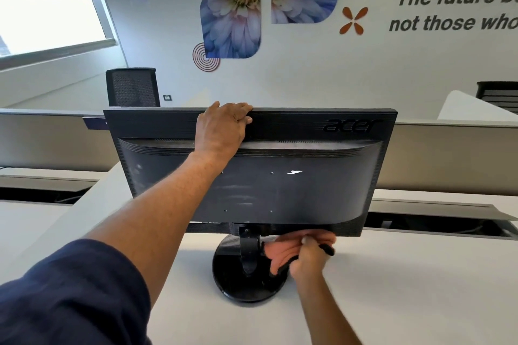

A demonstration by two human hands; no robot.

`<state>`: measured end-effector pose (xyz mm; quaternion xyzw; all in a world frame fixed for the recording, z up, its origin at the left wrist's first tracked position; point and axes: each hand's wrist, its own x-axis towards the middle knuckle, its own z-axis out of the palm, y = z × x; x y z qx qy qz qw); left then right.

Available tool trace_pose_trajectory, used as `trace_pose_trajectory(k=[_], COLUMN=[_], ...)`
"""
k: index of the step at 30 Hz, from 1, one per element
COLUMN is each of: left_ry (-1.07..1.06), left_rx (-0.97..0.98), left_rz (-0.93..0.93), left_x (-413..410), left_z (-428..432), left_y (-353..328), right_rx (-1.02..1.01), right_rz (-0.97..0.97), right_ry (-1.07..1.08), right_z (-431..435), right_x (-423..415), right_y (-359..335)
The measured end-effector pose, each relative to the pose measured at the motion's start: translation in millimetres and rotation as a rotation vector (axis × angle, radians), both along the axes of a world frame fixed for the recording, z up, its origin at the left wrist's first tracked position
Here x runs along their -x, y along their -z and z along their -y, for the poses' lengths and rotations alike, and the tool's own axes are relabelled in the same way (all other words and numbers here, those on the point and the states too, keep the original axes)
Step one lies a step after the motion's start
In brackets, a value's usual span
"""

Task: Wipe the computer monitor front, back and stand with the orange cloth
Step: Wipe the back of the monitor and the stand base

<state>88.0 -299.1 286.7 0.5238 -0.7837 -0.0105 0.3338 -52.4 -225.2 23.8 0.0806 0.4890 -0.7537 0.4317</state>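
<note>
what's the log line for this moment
left hand: grips top edge of black plastic monitor | right hand: holds orange cloth beside black stand neck | monitor: back faces camera

white desk [392, 302] | open cable hatch [437, 223] at its far edge, right | grey divider panel [42, 137] behind far edge | black mesh chair [131, 87] beyond divider, left | blue flower decals [231, 24], dark lettering [454, 8] on wall | window [47, 19] far left

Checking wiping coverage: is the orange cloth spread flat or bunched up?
Bunched. The cloth is crumpled in the right hand, which grips it beside the stand, just under the monitor.
</note>
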Motion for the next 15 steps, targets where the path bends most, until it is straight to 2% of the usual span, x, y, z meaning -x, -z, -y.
trace_pose_trajectory(k=[1,5,7,12,15], left_ry=[0.0,0.004,0.004,0.01,0.004], left_rx=[0.001,0.003,0.011,0.017,0.007], left_rz=[0.0,0.006,0.016,0.019,0.018], left_x=[-0.4,-1.7,-2.3,-2.2,-1.2], left_z=[0.0,1.1,3.4,9.2,11.1], left_y=[-0.1,-0.4,0.4,2.9,4.0], right_rx=[0.022,0.005,-0.05,-0.261,-0.385], right_rz=[0.039,0.105,0.09,-0.074,-0.148], right_ry=[-0.094,-0.237,-0.15,0.289,0.309], right_z=[3.4,6.8,5.2,-21.8,-29.0], right_x=[-9.1,-15.4,-4.3,55.2,72.8], right_y=[6.8,21.4,11.6,-30.4,-37.9])
